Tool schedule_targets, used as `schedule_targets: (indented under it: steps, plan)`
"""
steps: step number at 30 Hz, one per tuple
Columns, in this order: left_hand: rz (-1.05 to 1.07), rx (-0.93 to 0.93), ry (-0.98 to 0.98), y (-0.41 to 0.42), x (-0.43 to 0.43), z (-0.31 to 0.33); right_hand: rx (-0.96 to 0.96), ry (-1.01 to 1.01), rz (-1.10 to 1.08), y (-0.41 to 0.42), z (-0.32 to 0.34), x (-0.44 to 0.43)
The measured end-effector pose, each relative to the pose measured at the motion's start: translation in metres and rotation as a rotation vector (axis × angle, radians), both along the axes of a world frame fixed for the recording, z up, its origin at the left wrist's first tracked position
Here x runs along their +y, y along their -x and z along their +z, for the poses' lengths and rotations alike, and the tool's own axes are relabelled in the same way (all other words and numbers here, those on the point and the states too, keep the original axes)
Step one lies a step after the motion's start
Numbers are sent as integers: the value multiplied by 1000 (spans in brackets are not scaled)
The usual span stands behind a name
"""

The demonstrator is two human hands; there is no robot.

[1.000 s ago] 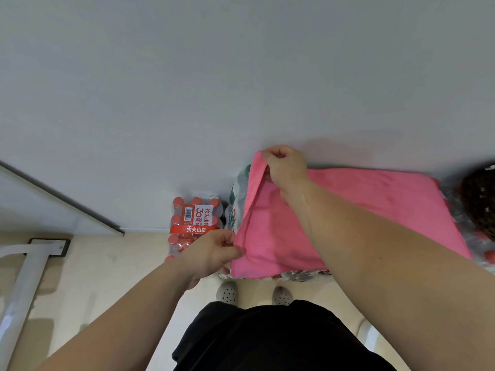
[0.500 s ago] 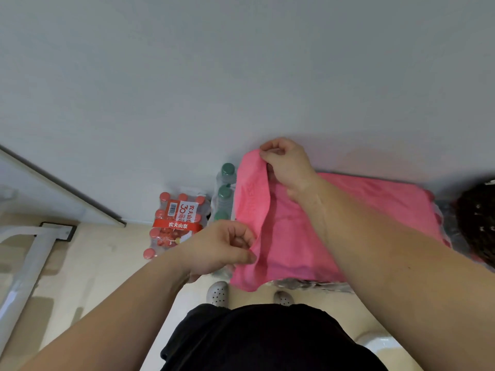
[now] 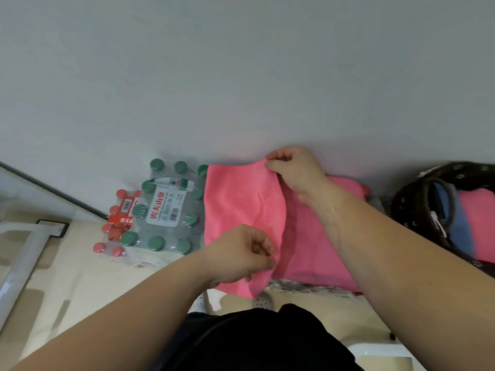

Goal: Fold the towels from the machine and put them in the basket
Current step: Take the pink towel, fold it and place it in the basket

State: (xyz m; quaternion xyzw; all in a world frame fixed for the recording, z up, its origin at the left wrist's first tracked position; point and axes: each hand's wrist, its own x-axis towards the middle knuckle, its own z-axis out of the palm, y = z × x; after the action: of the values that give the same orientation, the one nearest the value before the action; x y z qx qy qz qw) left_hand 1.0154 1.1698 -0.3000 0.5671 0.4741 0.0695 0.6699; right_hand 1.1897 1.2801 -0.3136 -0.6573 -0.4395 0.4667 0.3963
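A pink towel (image 3: 235,204) lies spread over shrink-wrapped bottle packs against the wall. Its left part is lifted and turned over towards the right. My right hand (image 3: 292,170) pinches the towel's far corner near the wall. My left hand (image 3: 241,253) pinches the near corner of the same lifted flap. At the right edge stands a dark patterned basket (image 3: 417,199) with folded blue and pink cloth (image 3: 476,223) inside. The machine is out of view.
A pack of green-capped water bottles (image 3: 166,212) and a smaller red-capped pack (image 3: 117,223) sit on the beige floor left of the towel. A white metal frame (image 3: 18,253) crosses the far left. The grey wall rises directly behind.
Both hands have carried the towel's left edge up and over to the right, so the flap now stands open and the green-capped bottles beneath are uncovered.
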Motion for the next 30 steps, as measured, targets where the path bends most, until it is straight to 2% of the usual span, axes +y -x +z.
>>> schedule_targets:
  steps: [6, 9, 13, 18, 21, 24, 27, 30]
  plan:
    - [-115, 340, -313, -61, -2, -32, -46, 128, 61, -51, -20, -21]
    - [-117, 405, -313, -66, -4, -38, -128, 150, 162, -59, -28, -31]
    - [-1, 341, -141, -65, -7, -22, -51, 77, 92, -57, -20, -34]
    - [62, 167, -56, -71, -3, 19, -109, -78, -63, -75, 0, -33]
    - [30, 118, -64, -93, -8, 21, -292, -88, -68, -99, 7, -37]
    - [-66, 120, -52, -122, -19, 2, -553, -59, -37, -122, 0, -44]
    - [-144, 203, -66, -140, -23, -19, -792, 89, 140, -131, -17, -52]
    - [-127, 202, -29, -143, -18, -25, -877, 211, 275, -128, -27, -58]
